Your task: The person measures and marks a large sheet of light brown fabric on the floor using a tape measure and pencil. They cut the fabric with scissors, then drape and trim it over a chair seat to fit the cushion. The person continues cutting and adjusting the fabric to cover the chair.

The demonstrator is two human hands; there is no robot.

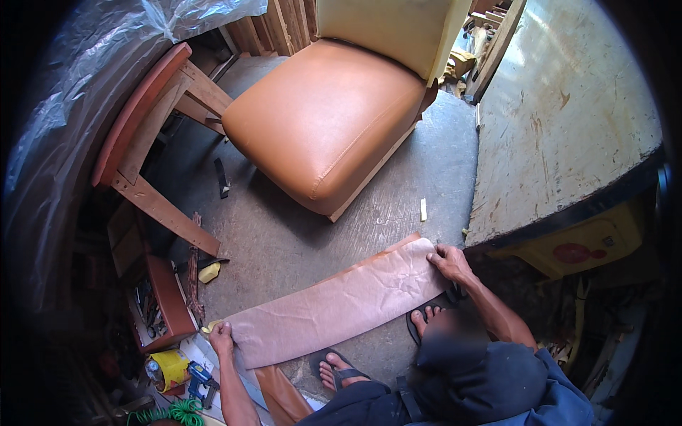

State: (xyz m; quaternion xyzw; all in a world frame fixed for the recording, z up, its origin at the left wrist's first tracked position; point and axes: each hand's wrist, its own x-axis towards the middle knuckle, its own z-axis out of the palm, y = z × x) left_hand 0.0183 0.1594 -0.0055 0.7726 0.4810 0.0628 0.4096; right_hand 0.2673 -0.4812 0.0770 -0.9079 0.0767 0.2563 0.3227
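Observation:
A long strip of upholstery leatherette [341, 302] stretches across in front of me, its pale, slightly creased fabric backing facing up. Along its far edge a narrow band of the orange-brown face shows. My left hand [222, 339] pinches the strip's left end, thumb on top. At the opposite end, my right hand [450, 263] grips the upper right corner between thumb and fingers. The strip hangs low over the floor, just past my sandalled feet. Beneath its left end lies another piece of orange-brown leatherette [283, 394].
Ahead stands an orange-brown padded seat [341, 113] with a pale yellow backrest [387, 32]. A wooden arm frame [153, 142] leans at left. A worn bench top [561, 106] borders the right. Near my left arm are a blue staple gun [202, 380], green coiled hose [174, 412] and yellow container [170, 369].

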